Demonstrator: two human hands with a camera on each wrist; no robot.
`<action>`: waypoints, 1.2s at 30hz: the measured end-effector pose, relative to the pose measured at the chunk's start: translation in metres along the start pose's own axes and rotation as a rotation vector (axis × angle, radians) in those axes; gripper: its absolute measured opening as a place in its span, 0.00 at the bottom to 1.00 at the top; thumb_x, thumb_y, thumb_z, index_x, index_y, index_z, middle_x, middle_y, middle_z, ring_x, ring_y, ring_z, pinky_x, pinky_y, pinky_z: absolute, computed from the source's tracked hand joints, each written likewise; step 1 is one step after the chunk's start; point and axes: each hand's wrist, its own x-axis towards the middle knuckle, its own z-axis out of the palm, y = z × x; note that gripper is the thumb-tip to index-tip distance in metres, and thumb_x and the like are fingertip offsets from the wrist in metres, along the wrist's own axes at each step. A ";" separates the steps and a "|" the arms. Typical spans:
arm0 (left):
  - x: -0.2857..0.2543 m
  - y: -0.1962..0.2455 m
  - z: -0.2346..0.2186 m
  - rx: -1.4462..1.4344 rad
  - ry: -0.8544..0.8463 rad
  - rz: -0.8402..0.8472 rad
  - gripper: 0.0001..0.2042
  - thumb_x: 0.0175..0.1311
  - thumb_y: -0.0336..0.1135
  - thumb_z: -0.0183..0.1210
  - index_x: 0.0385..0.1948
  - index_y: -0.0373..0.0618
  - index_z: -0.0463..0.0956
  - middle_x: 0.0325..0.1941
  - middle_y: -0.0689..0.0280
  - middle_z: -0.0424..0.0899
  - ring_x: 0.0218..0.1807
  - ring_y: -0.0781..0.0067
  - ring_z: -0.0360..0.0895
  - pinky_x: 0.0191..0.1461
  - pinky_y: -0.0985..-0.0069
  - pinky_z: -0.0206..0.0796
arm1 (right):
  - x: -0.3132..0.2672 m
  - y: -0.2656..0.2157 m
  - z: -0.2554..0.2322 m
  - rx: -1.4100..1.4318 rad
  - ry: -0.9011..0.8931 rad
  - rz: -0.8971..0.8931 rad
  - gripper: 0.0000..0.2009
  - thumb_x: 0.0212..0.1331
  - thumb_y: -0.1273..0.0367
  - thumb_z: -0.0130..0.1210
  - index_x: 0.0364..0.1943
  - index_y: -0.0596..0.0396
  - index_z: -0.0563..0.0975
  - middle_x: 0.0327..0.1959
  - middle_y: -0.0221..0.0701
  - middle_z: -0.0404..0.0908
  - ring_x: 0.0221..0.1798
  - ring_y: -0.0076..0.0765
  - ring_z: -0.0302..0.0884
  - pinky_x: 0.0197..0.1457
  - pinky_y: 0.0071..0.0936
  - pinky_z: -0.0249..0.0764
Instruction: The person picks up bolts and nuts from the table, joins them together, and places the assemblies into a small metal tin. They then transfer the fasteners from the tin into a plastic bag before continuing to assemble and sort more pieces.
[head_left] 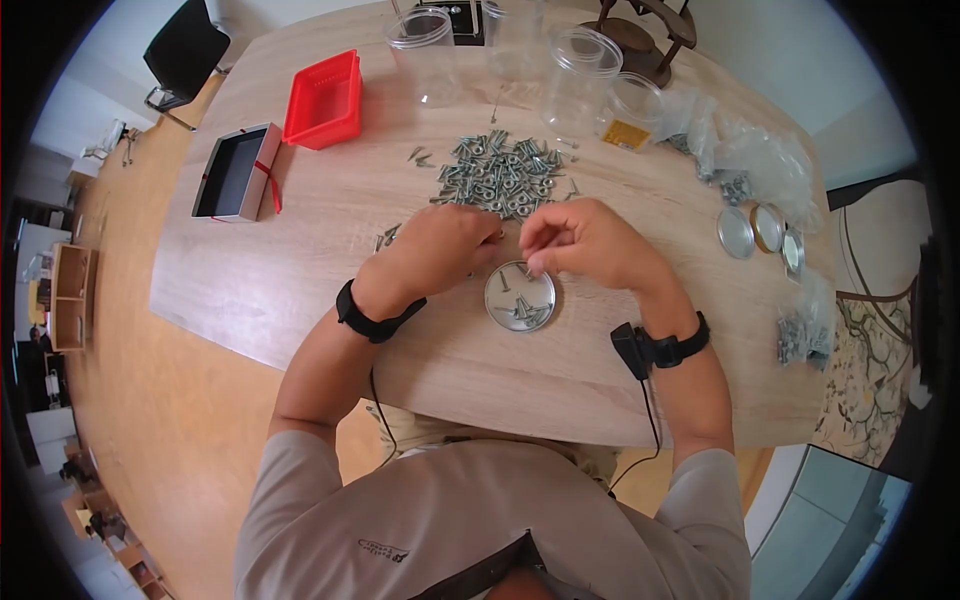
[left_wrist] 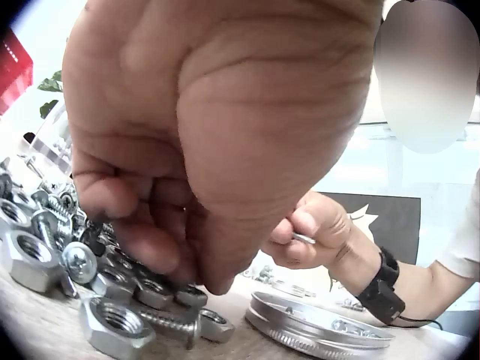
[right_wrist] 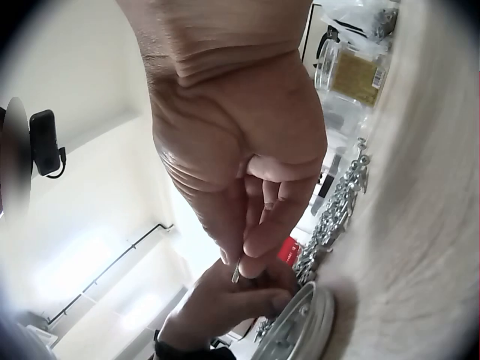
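Screws lie in round metal lid (head_left: pixel 520 297) near the pile (head_left: pixel 500 172); right hand (head_left: pixel 590 243) pinches a small shiny screw (right_wrist: pixel 237 268), left hand (head_left: pixel 440 250) grip curled, can't tell on what.

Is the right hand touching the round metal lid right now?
Apart. In the left wrist view the right hand, pinching a small screw, is above the lid with background between.

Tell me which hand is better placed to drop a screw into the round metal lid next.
Probably the right hand: it pinches a screw right above the lid, while the left hand reaches toward the pile.
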 end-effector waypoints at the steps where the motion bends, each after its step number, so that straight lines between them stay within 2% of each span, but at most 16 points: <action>1: 0.001 0.000 0.001 0.027 0.003 -0.015 0.07 0.69 0.37 0.64 0.38 0.43 0.84 0.38 0.55 0.90 0.43 0.47 0.87 0.47 0.53 0.78 | 0.000 -0.002 0.003 -0.055 -0.042 -0.025 0.10 0.63 0.76 0.68 0.48 0.60 0.85 0.38 0.28 0.89 0.42 0.22 0.85 0.48 0.23 0.82; 4: 0.002 -0.002 0.002 0.104 0.023 -0.035 0.07 0.69 0.37 0.63 0.35 0.44 0.83 0.37 0.57 0.89 0.43 0.47 0.88 0.47 0.53 0.78 | -0.002 -0.011 0.004 0.032 -0.076 0.098 0.09 0.63 0.75 0.68 0.46 0.61 0.86 0.37 0.29 0.89 0.39 0.21 0.85 0.45 0.24 0.81; 7: -0.001 -0.003 0.004 0.183 0.045 -0.028 0.07 0.69 0.37 0.63 0.35 0.45 0.83 0.35 0.57 0.89 0.42 0.48 0.87 0.46 0.53 0.78 | 0.004 0.007 -0.007 -0.321 0.312 0.077 0.10 0.62 0.74 0.68 0.46 0.61 0.86 0.34 0.31 0.88 0.36 0.23 0.85 0.43 0.26 0.81; 8: -0.001 -0.004 0.006 0.222 0.037 -0.032 0.06 0.68 0.37 0.63 0.35 0.45 0.83 0.35 0.58 0.89 0.41 0.48 0.87 0.45 0.53 0.78 | 0.007 0.016 -0.010 -0.360 0.397 -0.023 0.10 0.61 0.73 0.68 0.46 0.59 0.86 0.33 0.33 0.88 0.35 0.26 0.84 0.42 0.29 0.80; 11: 0.001 -0.006 0.008 0.244 0.029 -0.047 0.05 0.68 0.35 0.64 0.35 0.45 0.83 0.34 0.58 0.89 0.40 0.49 0.87 0.44 0.55 0.78 | 0.008 0.025 -0.012 -0.390 0.407 0.006 0.10 0.61 0.72 0.68 0.45 0.60 0.87 0.33 0.34 0.88 0.34 0.31 0.85 0.42 0.31 0.80; 14: -0.001 0.001 -0.002 0.017 0.043 -0.030 0.05 0.67 0.34 0.65 0.35 0.43 0.83 0.33 0.57 0.89 0.37 0.50 0.86 0.43 0.58 0.77 | 0.011 0.024 -0.009 -0.475 0.356 -0.014 0.09 0.61 0.71 0.68 0.44 0.59 0.86 0.34 0.36 0.88 0.34 0.33 0.84 0.42 0.33 0.80; 15: -0.001 0.005 -0.008 -0.091 0.050 -0.015 0.05 0.66 0.33 0.66 0.35 0.42 0.83 0.33 0.57 0.88 0.36 0.51 0.86 0.43 0.59 0.77 | 0.012 0.027 -0.010 -0.522 0.347 -0.056 0.09 0.61 0.73 0.68 0.45 0.59 0.86 0.34 0.34 0.87 0.34 0.30 0.82 0.41 0.30 0.79; 18: -0.007 0.016 -0.020 -0.473 -0.203 0.064 0.07 0.65 0.33 0.69 0.35 0.39 0.83 0.32 0.57 0.88 0.34 0.55 0.85 0.41 0.63 0.75 | 0.014 0.039 -0.013 -0.643 0.332 -0.156 0.10 0.62 0.76 0.68 0.46 0.59 0.85 0.34 0.31 0.84 0.34 0.23 0.79 0.41 0.26 0.77; 20: -0.006 0.004 -0.015 -0.378 -0.087 0.092 0.07 0.64 0.32 0.70 0.34 0.39 0.83 0.30 0.57 0.87 0.33 0.57 0.85 0.40 0.65 0.75 | 0.014 0.038 -0.012 -0.704 0.338 -0.199 0.10 0.62 0.75 0.68 0.46 0.58 0.85 0.34 0.32 0.84 0.37 0.24 0.81 0.43 0.26 0.77; 21: -0.007 -0.002 -0.015 -0.330 -0.032 0.106 0.08 0.64 0.32 0.70 0.34 0.39 0.82 0.30 0.57 0.87 0.33 0.58 0.84 0.40 0.65 0.74 | 0.012 0.037 -0.011 -0.640 0.322 -0.135 0.09 0.62 0.75 0.68 0.46 0.58 0.85 0.34 0.32 0.85 0.38 0.24 0.81 0.44 0.26 0.77; 23: -0.011 -0.007 -0.035 -0.247 -0.045 -0.068 0.09 0.64 0.36 0.69 0.34 0.41 0.82 0.32 0.55 0.88 0.35 0.52 0.85 0.41 0.61 0.75 | 0.009 0.018 -0.009 -0.512 0.295 -0.014 0.09 0.63 0.74 0.68 0.46 0.59 0.85 0.35 0.31 0.86 0.40 0.23 0.83 0.46 0.25 0.78; 26: -0.014 -0.009 -0.045 -0.099 -0.199 -0.221 0.10 0.64 0.38 0.70 0.33 0.42 0.81 0.31 0.55 0.87 0.37 0.49 0.86 0.42 0.57 0.75 | 0.002 0.010 -0.012 -0.125 0.028 -0.050 0.07 0.66 0.69 0.68 0.43 0.57 0.87 0.38 0.29 0.89 0.40 0.27 0.83 0.48 0.28 0.78; 27: -0.016 -0.008 -0.044 -0.049 -0.272 -0.257 0.11 0.63 0.39 0.70 0.33 0.42 0.80 0.30 0.55 0.87 0.37 0.48 0.86 0.42 0.56 0.75 | 0.000 0.006 -0.010 -0.132 -0.048 -0.053 0.07 0.66 0.69 0.68 0.43 0.57 0.87 0.39 0.29 0.90 0.41 0.27 0.83 0.49 0.28 0.78; 29: -0.016 -0.008 -0.032 -0.003 -0.215 -0.217 0.11 0.63 0.40 0.69 0.34 0.43 0.80 0.30 0.55 0.86 0.38 0.47 0.86 0.42 0.53 0.75 | -0.001 0.000 -0.005 -0.146 -0.203 -0.060 0.08 0.65 0.69 0.68 0.44 0.58 0.88 0.40 0.27 0.90 0.42 0.26 0.83 0.49 0.28 0.78; 32: -0.007 -0.011 -0.013 0.009 -0.088 -0.172 0.11 0.65 0.40 0.68 0.36 0.44 0.80 0.32 0.55 0.87 0.40 0.45 0.86 0.44 0.52 0.75 | -0.002 0.000 0.003 -0.204 -0.205 -0.011 0.08 0.64 0.70 0.69 0.44 0.57 0.88 0.39 0.30 0.90 0.42 0.27 0.84 0.48 0.29 0.78; 36: 0.001 -0.020 0.004 0.085 0.151 -0.094 0.08 0.68 0.38 0.64 0.38 0.43 0.80 0.35 0.54 0.87 0.42 0.43 0.86 0.46 0.50 0.76 | 0.006 0.005 -0.001 -0.374 0.016 0.018 0.09 0.63 0.70 0.69 0.46 0.56 0.88 0.39 0.35 0.90 0.40 0.30 0.85 0.47 0.31 0.79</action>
